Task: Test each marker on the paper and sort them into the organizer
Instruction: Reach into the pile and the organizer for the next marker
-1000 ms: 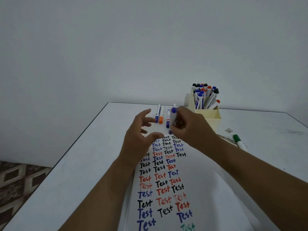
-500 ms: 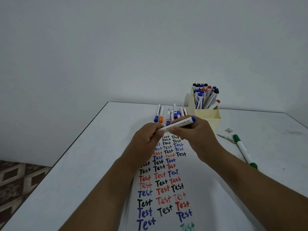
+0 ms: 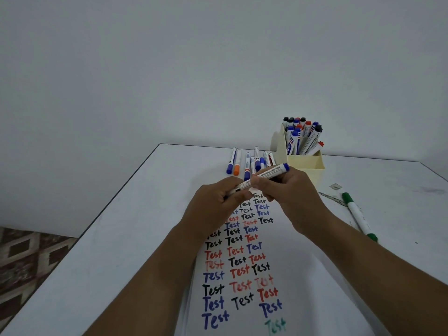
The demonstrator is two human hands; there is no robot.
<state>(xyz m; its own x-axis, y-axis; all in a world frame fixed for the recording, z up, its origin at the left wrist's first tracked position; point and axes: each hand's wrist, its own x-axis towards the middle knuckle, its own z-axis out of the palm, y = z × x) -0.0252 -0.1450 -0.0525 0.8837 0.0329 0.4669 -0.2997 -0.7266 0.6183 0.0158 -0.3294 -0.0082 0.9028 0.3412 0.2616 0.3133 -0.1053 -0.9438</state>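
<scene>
Both hands grasp one white whiteboard marker with a blue end [image 3: 263, 177] above the far end of the white paper sheet [image 3: 298, 251]. The left hand [image 3: 213, 202] wraps its near-left end; the right hand [image 3: 291, 192] pinches the barrel. Its long axis rises from near-left to far-right, toward the cream plastic organizer [image 3: 306, 166] just beyond the right hand. The barrel reads "WHITEBOARD PEN"; the paper repeats "Test".

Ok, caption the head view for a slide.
Both hands hold a blue marker above the paper, organizer behind.
</scene>
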